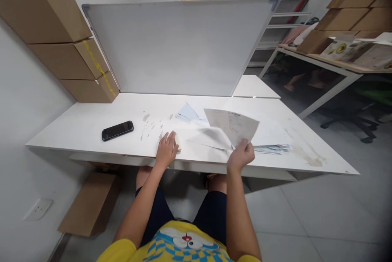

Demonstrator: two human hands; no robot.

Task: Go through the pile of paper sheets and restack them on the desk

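right hand gripping (241, 155) raised paper (235, 125), left hand (166, 147) loosely outspread, palm down, beside small pale object (178, 143)

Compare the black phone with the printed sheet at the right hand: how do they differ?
The black phone is dark, while the printed sheet is pale with faint marks.
The black phone lies flat on the white table; the printed sheet is raised and tilted, held by the right hand.
The black phone has visible thickness, whereas the printed sheet is thin.
Both have straight edges.
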